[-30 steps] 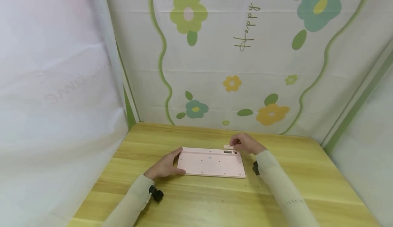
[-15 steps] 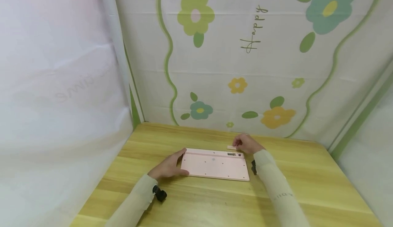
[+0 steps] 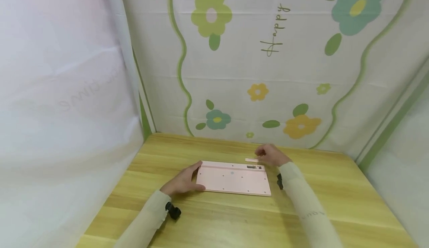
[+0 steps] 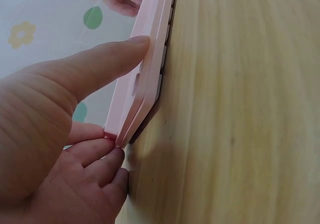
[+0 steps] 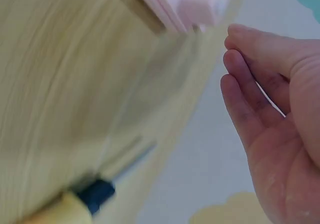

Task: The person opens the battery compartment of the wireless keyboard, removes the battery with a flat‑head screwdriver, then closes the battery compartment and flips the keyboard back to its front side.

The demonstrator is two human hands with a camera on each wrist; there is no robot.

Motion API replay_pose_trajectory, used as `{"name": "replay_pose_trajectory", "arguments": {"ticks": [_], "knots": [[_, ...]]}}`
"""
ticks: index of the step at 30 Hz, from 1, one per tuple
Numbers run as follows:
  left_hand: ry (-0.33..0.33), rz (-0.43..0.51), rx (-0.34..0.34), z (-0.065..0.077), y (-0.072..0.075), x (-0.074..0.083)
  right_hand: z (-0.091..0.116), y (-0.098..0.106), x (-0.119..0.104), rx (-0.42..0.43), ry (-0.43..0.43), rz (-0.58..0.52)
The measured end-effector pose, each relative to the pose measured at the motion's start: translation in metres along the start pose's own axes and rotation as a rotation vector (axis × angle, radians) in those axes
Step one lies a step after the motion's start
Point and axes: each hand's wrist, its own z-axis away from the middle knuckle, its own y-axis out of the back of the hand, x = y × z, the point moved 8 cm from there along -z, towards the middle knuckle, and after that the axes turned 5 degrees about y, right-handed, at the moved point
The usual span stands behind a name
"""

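A pink keyboard lies underside up, its dark keys toward the table in the left wrist view. Its small battery compartment is uncovered near the far right corner. My left hand holds the keyboard's left end, thumb along the near edge and fingers at the far edge. Behind the keyboard lies a narrow pink battery cover. Just right of this cover hovers my right hand. Seen from the right wrist, its fingers are loosely bent, with nothing between them.
A screwdriver with a yellow handle and dark collar lies on the wooden table, visible only in the right wrist view. A flower-printed white curtain stands behind the table's far edge.
My right hand has let go of the battery cover and drawn slightly right, showing more of it. The left hand keeps its hold on the keyboard. The head view shifts a little.
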Motion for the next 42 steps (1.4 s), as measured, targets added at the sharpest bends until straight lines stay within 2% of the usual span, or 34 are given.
{"name": "replay_pose_trajectory", "arguments": {"ticks": [4, 8, 12, 19, 24, 28, 35, 42], "knots": [[0.012, 0.008, 0.014, 0.004, 0.004, -0.002, 0.013, 0.019, -0.007, 0.037, 0.041, 0.062], [0.022, 0.008, 0.029, 0.006, 0.008, -0.005, 0.032, 0.035, -0.002, 0.061, 0.01, 0.107], [0.016, 0.011, 0.027, 0.006, 0.009, -0.004, 0.06, 0.045, 0.009, 0.06, -0.053, 0.096], [-0.001, 0.002, 0.019, 0.007, 0.007, -0.003, 0.113, 0.047, 0.026, 0.097, -0.149, 0.058], [-0.009, -0.003, 0.013, 0.006, 0.007, 0.0, 0.14, 0.041, 0.038, 0.128, -0.217, 0.07], [0.001, 0.001, 0.011, 0.004, 0.006, -0.001, 0.152, 0.032, 0.048, 0.147, -0.253, 0.063], [-0.006, -0.002, 0.013, 0.002, 0.003, 0.0, 0.159, 0.019, 0.058, 0.174, -0.299, 0.012], [-0.009, 0.001, 0.008, 0.002, 0.0, 0.003, 0.159, 0.019, 0.056, 0.194, -0.302, 0.096]]}}
